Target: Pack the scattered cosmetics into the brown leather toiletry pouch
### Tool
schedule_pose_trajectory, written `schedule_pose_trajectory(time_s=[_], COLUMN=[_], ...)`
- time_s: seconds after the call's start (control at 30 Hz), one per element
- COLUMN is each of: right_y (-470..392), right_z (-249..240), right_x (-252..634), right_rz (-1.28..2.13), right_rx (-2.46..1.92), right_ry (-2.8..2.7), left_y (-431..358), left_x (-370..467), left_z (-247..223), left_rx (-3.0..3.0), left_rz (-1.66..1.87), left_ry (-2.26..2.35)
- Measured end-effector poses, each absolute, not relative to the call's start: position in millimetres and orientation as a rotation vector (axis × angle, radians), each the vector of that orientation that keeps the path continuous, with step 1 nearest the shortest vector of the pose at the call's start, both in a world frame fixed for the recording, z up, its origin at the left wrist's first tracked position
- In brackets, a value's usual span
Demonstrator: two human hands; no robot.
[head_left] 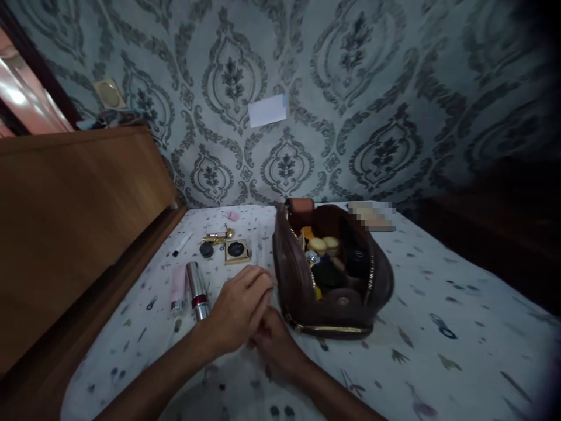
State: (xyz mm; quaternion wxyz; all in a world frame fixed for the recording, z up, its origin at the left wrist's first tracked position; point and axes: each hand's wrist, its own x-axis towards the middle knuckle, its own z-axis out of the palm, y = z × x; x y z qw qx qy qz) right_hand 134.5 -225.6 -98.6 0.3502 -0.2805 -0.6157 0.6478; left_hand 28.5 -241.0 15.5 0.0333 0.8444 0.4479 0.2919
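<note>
While left hand [241, 304] and right hand [277, 338] meet curled, anything gripped cannot be told. Just right of them, the brown bag [326, 314] looks soft-sided, probably weighty; best held at its zipped rim [370, 279].

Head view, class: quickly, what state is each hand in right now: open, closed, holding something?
Bare left hand: curled closed; anything held cannot be told.
Bare right hand: curled closed, partly hidden; contents cannot be told.

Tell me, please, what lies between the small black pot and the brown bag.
In the head view, a square gold-edged case lies between the black pot and the bag.
</note>
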Motion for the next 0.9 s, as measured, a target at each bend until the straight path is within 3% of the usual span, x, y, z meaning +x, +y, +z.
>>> schedule_pose_trajectory(time_s=[0.43, 0.9], right_y=[-226.4, -227.7], right_z=[-89.0, -87.5], right_x=[136.1, 136.3], right_rz=[1.745, 1.753], right_rx=[-0.794, -0.781], right_ry=[-1.595, -1.541], left_y=[-236.3, -224.3], left_x=[-101.1, -135.0], left_z=[-38.8, -56.4], left_rx=[2.092, 2.080], left_rz=[0.839, 0.819], left_ry=[2.261, 2.286])
